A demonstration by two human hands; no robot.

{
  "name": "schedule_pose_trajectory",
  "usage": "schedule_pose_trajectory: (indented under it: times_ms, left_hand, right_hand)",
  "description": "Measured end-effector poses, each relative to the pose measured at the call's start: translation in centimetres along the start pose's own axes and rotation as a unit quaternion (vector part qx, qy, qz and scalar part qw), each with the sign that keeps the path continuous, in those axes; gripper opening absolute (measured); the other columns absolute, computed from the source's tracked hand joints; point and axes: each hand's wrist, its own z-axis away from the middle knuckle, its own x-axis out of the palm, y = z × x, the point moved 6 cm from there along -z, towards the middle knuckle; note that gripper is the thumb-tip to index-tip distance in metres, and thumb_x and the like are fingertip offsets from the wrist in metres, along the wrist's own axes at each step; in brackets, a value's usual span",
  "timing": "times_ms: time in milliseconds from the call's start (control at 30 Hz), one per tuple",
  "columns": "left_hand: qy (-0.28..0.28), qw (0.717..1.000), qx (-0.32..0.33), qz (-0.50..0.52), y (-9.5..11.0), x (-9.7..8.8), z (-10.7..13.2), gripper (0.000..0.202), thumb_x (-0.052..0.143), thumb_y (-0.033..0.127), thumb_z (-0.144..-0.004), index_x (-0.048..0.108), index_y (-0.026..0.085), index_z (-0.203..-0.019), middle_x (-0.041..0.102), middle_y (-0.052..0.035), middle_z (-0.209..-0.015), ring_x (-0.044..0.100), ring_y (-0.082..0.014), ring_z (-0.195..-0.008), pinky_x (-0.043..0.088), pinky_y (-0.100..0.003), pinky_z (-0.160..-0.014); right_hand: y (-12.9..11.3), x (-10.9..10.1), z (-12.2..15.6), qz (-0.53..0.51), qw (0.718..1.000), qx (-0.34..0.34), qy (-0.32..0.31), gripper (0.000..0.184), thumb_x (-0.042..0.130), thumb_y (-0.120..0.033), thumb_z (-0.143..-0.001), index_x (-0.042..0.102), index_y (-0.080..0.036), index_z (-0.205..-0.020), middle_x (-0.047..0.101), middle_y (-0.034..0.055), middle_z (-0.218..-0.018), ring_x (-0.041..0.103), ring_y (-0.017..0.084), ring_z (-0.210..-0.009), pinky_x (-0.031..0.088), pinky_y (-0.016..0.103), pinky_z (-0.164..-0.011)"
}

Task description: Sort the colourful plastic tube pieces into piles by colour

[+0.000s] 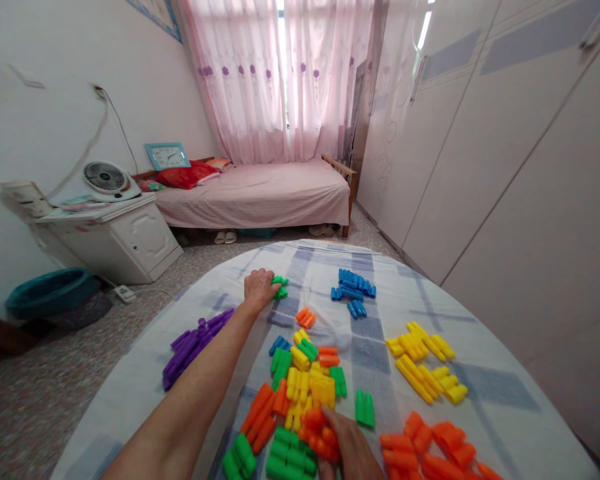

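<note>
My left hand [260, 288] is stretched out to the far left part of the table [500, 390], its fingers curled in over the green pieces [281, 288]. The fingertips are hidden from me, so I cannot tell whether they grip the pieces or only touch them. My right hand [353, 445] is low and close to me, partly cut off by the bottom edge of the view; its fingers are bent around an orange clump [320, 435] and hold it at the near side of the mixed pile [297, 385].

That pile lies in the middle, close in front of me, with yellow, green, orange and a little blue jumbled together, many pieces touching. A green pair [365, 408] lies just to its right, and a small orange group [306, 318] sits beyond it, between the pile and the green pieces.

Around these lie heaps of one colour each. The purple heap [193, 350] is on the left, partly behind my left forearm. The blue heap [353, 288] is at the far side, right of the green pieces and well apart from them. The yellow heap [423, 360] is on the right, and the orange heap [433, 448] is nearer to me below it, to the right of my right hand.

A checked cloth [220, 287] covers the table. Past it stands a bed [275, 190].
</note>
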Motion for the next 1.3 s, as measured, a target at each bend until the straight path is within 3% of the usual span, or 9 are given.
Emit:
schedule_pose_trajectory:
  times_ms: [100,200,367,600,800,1000,1067,1167,1300]
  left_hand:
    - [0.002,0.999,0.036,0.023,2.4,-0.7,1.7,0.026,0.057,0.031,-0.081,0.064,0.018,-0.102,0.062,-0.0114,-0.105,0.054,-0.0258,-0.104,0.042,-0.038,-0.088]
    - [-0.054,0.982,0.154,0.094,7.4,-1.5,5.1,0.027,0.062,0.031,-0.079,0.063,0.025,-0.105,0.063,-0.0021,-0.107,0.056,-0.0163,-0.101,0.042,-0.026,-0.090]
    - [-0.234,0.856,0.394,0.238,15.6,-2.2,13.0,0.034,0.067,0.031,-0.074,0.064,0.021,-0.106,0.064,-0.0047,-0.104,0.059,-0.0178,-0.096,0.044,-0.025,-0.084]
    - [-0.265,0.828,0.470,0.148,18.3,-1.1,16.3,0.037,0.070,0.037,-0.070,0.065,0.023,-0.103,0.065,-0.0061,-0.098,0.058,-0.0216,-0.091,0.044,-0.029,-0.076]
    - [-0.291,0.835,0.436,0.167,17.9,-0.3,16.2,0.042,0.072,0.036,-0.067,0.059,0.020,-0.104,0.065,-0.0029,-0.095,0.059,-0.0182,-0.084,0.042,-0.025,-0.068]
    - [-0.285,0.828,0.387,0.288,16.8,-0.9,15.3,0.021,0.070,0.027,-0.071,0.064,0.019,-0.090,0.065,0.0001,-0.086,0.058,-0.0122,-0.077,0.042,-0.019,-0.066]
    - [-0.229,0.865,0.299,0.330,14.4,-1.5,13.1,0.019,0.069,0.023,-0.071,0.065,0.019,-0.089,0.066,0.0005,-0.085,0.059,-0.0111,-0.079,0.044,-0.018,-0.068]
    - [-0.084,0.952,0.097,0.277,7.7,-2.1,9.0,0.013,0.066,0.024,-0.073,0.066,0.021,-0.086,0.067,0.0022,-0.084,0.061,-0.0101,-0.079,0.045,-0.018,-0.073]
    - [-0.013,0.979,-0.014,0.203,0.0,-1.7,5.7,0.015,0.055,0.021,-0.079,0.066,0.018,-0.088,0.067,-0.0043,-0.086,0.060,-0.0165,-0.082,0.046,-0.028,-0.078]
  right_hand:
    - [-0.7,-0.6,-0.3,0.009,1.000,0.006,-0.008,0.053,0.047,-0.013,-0.075,0.045,-0.022,-0.127,0.065,0.0060,-0.110,0.063,0.020,-0.100,0.053,0.029,-0.082]
    - [-1.3,-1.1,-0.5,-0.003,0.998,0.056,-0.008,0.047,0.044,-0.015,-0.079,0.046,-0.022,-0.126,0.062,0.0068,-0.114,0.060,0.020,-0.104,0.052,0.032,-0.086]
    - [-2.0,-1.2,-0.5,0.007,0.998,0.060,-0.012,0.043,0.044,-0.014,-0.080,0.047,-0.020,-0.123,0.062,0.0088,-0.113,0.059,0.022,-0.105,0.051,0.034,-0.086]
    - [-1.3,-0.8,-0.2,0.048,0.998,0.023,-0.030,0.040,0.047,-0.016,-0.081,0.048,-0.018,-0.121,0.064,0.0117,-0.106,0.062,0.023,-0.099,0.053,0.033,-0.080]
    - [0.0,-0.1,0.6,0.092,0.992,-0.080,-0.039,0.043,0.053,-0.021,-0.079,0.047,-0.015,-0.122,0.065,0.0132,-0.106,0.065,0.024,-0.097,0.056,0.032,-0.076]
    - [-0.1,-0.3,0.6,0.059,0.996,-0.072,-0.009,0.044,0.052,-0.020,-0.080,0.047,-0.019,-0.124,0.066,0.0115,-0.107,0.066,0.025,-0.095,0.056,0.033,-0.074]
    - [-0.3,-0.4,0.4,0.018,0.999,-0.031,-0.013,0.043,0.049,-0.019,-0.081,0.046,-0.021,-0.124,0.066,0.0095,-0.106,0.065,0.023,-0.095,0.055,0.032,-0.076]
    - [-0.6,-0.4,0.2,-0.024,0.999,0.024,-0.016,0.041,0.045,-0.019,-0.082,0.047,-0.022,-0.123,0.065,0.0086,-0.107,0.063,0.022,-0.097,0.053,0.033,-0.080]
    - [-1.1,-0.9,-0.2,-0.041,0.998,0.039,-0.022,0.040,0.046,-0.019,-0.083,0.048,-0.022,-0.122,0.064,0.0083,-0.108,0.062,0.022,-0.099,0.052,0.033,-0.082]
